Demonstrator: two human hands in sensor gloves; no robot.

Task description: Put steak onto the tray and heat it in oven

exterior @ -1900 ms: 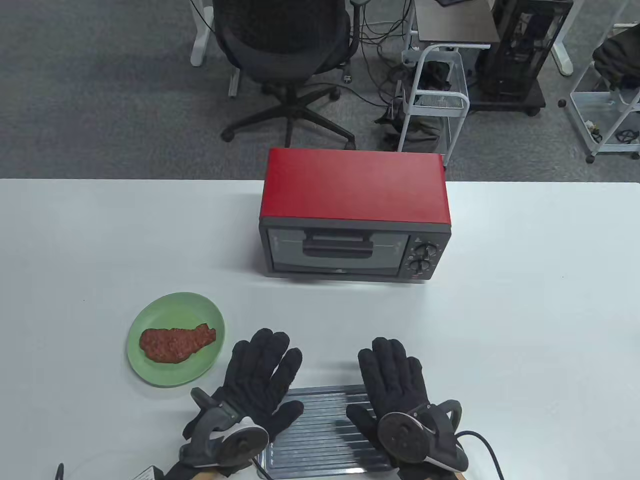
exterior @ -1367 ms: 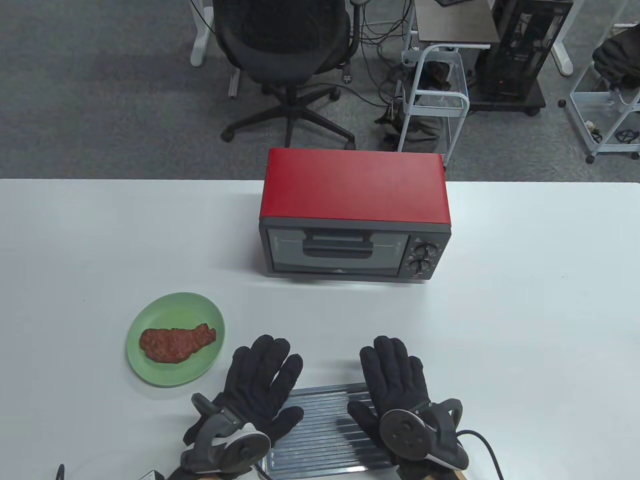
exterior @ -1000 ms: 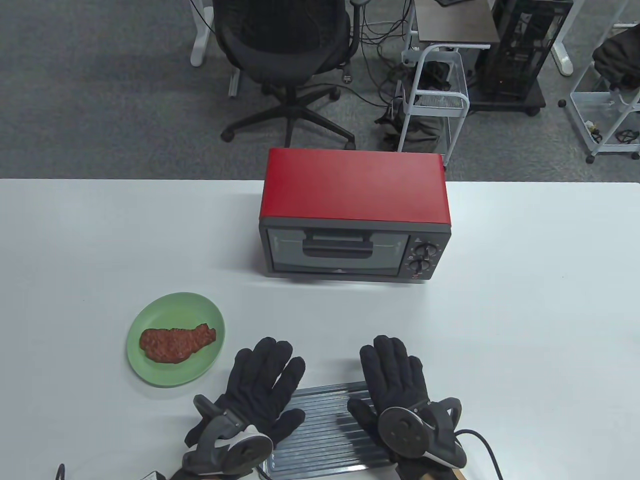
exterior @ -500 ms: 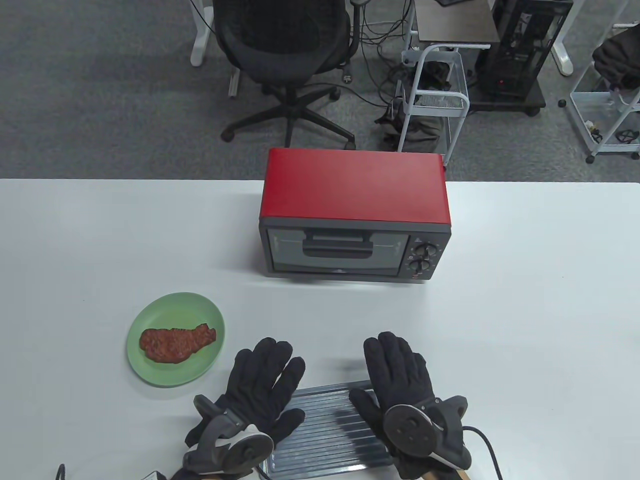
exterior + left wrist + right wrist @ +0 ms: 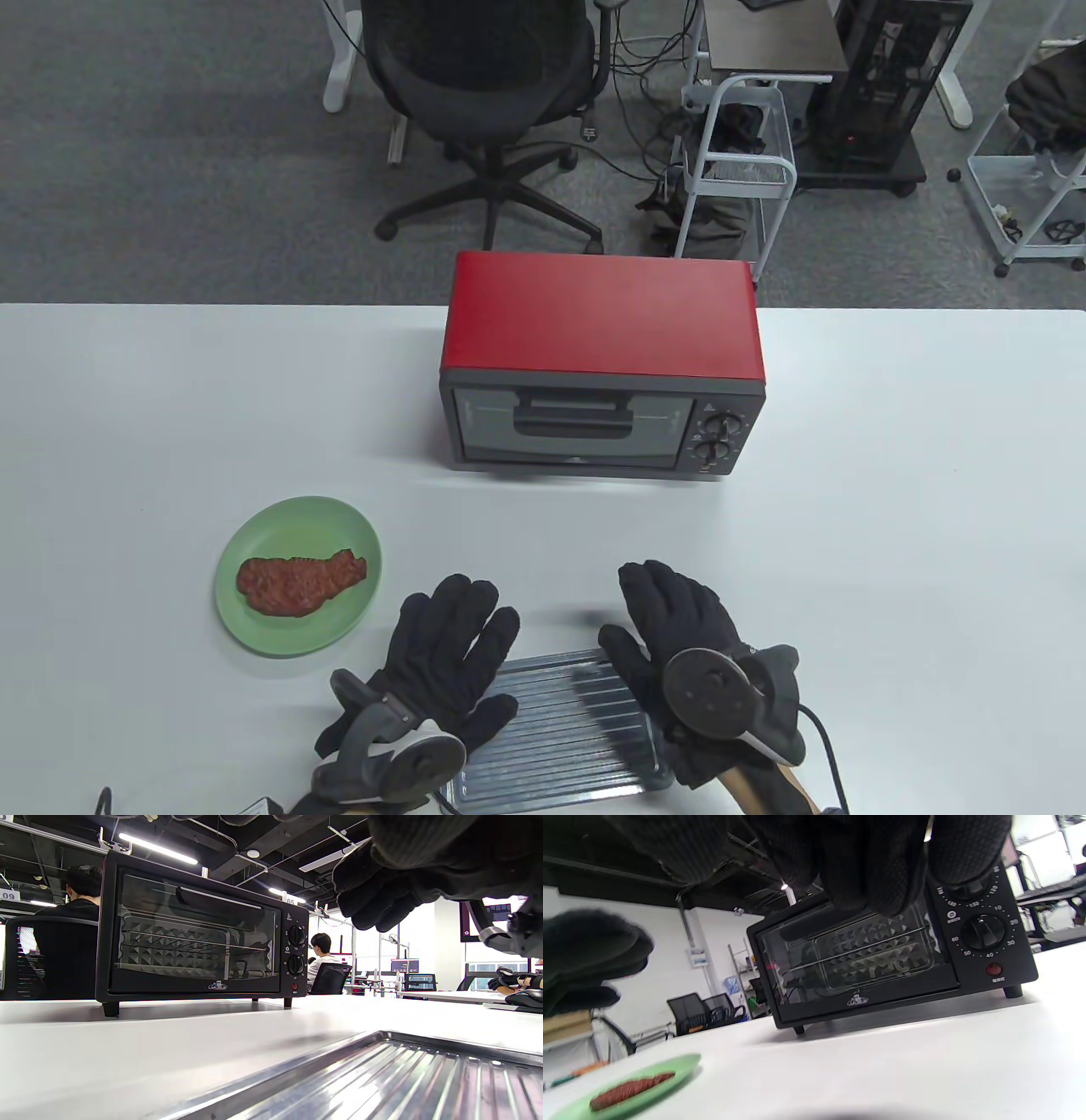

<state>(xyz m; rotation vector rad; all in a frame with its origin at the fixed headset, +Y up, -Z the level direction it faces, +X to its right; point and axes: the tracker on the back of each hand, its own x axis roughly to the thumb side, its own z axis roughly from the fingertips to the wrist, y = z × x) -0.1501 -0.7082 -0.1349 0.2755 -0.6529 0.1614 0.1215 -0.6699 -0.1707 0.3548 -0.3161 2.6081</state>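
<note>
A reddish-brown steak (image 5: 299, 582) lies on a green plate (image 5: 297, 522) at the near left of the table. The ribbed metal tray (image 5: 560, 734) sits at the front edge between my hands. My left hand (image 5: 450, 641) lies flat with spread fingers, its thumb on the tray's left rim. My right hand (image 5: 674, 620) is raised over the tray's right end, fingers nearly straight, holding nothing. The red oven (image 5: 602, 365) stands behind with its door closed. The left wrist view shows the tray (image 5: 382, 1077) and oven (image 5: 199, 933); the right wrist view shows the steak (image 5: 628, 1088) and oven (image 5: 882, 963).
The oven's two knobs (image 5: 717, 440) are on its right front. An office chair (image 5: 488, 76) and a white cart (image 5: 747, 161) stand on the floor beyond the table's far edge. People sit at desks in the background of the left wrist view.
My right hand has lifted off the tray and drifted a little right, tilting so its tracker faces up. The left hand, tray, steak and oven have stayed put.
</note>
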